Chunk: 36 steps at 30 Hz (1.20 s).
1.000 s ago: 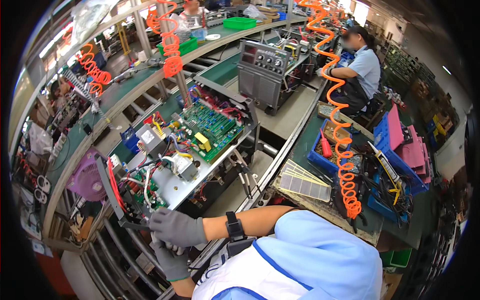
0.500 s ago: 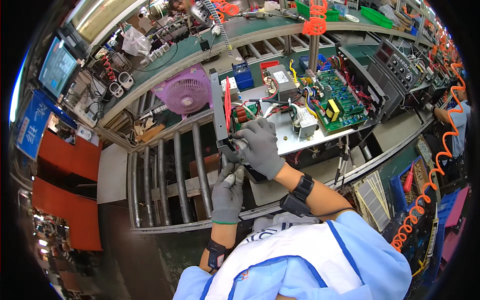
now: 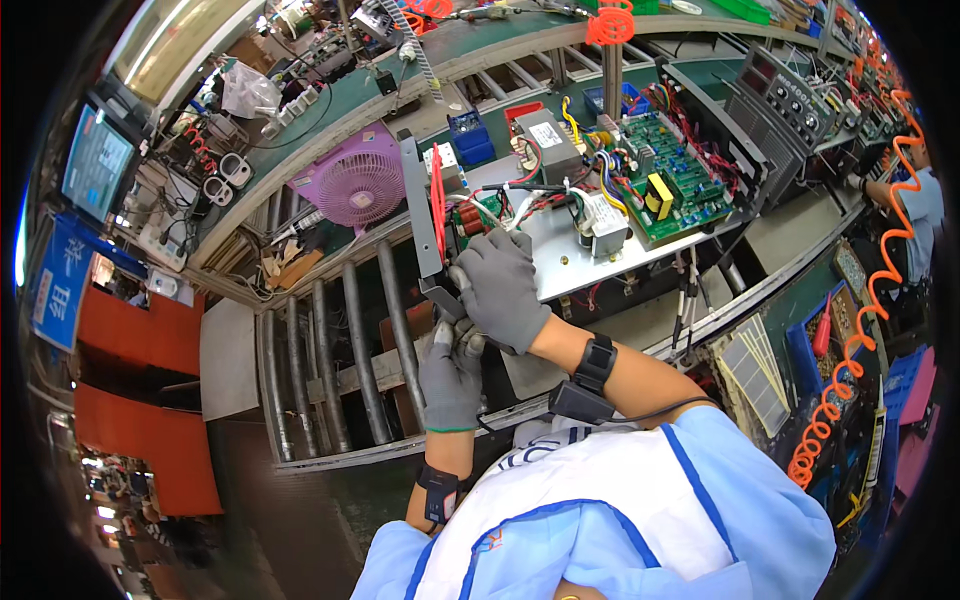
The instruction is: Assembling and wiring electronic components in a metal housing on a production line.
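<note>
An open chassis (image 3: 560, 265) of bare metal lies ahead of me, with a dark upright end panel (image 3: 424, 215) at its left. My right hand (image 3: 502, 290), in a grey glove, is closed at the near lower corner of that panel, its fingers bent toward the edge. Just below it, my left hand (image 3: 450, 380), gloved too, has its fingers pinched together under the corner, close against the right hand. Whatever the fingertips hold is hidden. Red wires (image 3: 437, 205) run along the panel's inner side. Behind my right hand sit a white-labelled transformer (image 3: 604, 228) and a green circuit board (image 3: 665, 185).
Metal rollers (image 3: 365, 350) run to the left of the chassis. A purple fan (image 3: 360, 188) stands beyond them. Blue bins (image 3: 470, 138) sit behind the chassis. At the right hang an orange coiled hose (image 3: 870, 345) and, beyond it, another person's arm (image 3: 885, 192).
The view has shifted slightly, so the scene sits further left. My left fingers have come up against my right hand, and the right fingertips are tucked more behind the panel corner.
</note>
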Available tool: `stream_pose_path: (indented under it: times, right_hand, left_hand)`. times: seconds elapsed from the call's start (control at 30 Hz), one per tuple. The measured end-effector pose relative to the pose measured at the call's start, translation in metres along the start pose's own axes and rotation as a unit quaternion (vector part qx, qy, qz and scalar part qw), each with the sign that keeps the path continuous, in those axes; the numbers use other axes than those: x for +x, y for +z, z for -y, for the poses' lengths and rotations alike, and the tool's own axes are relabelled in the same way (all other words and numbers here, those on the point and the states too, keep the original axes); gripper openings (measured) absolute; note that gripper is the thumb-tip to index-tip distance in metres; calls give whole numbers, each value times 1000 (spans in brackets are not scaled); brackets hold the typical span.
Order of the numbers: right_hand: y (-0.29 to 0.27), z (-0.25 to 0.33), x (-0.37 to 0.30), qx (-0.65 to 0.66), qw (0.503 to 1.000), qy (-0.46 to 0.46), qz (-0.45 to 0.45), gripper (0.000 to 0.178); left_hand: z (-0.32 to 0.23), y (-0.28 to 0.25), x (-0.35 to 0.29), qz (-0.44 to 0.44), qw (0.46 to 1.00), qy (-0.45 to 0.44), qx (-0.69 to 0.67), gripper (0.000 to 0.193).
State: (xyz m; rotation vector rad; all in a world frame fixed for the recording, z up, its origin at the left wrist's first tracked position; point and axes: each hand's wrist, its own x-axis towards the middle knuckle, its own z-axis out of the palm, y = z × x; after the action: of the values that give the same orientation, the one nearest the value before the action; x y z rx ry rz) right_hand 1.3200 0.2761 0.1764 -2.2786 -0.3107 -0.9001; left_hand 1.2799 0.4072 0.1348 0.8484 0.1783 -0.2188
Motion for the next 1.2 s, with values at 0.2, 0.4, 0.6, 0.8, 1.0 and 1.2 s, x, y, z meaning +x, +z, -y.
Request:
stream_pose_path:
  times: [0.2,0.4,0.6,0.8,1.0,1.2]
  right_hand:
    - [8,-8,6,-12,1000,-4,24,11]
    - [-7,-5,4,55,996,-20,64,20]
    - [-4,-4,-2,36,998,8,46,12]
    - [5,-3,4,-23,999,-6,43,16]
    - [13,4,-2,-13,998,29,-58,11]
    - [-14,-26,-3,92,986,-64,120,20]
  left_hand:
    - [-2,-10,14,50,998,-12,-44,29]
    - [1,-11,-5,49,994,49,87,32]
    - [16,-21,3,65,996,-28,-49,32]
    - [7,-10,5,42,997,-23,-53,33]
    - [9,-15,6,56,994,-35,-87,33]
    - [11,-20,2,26,993,-54,-104,32]
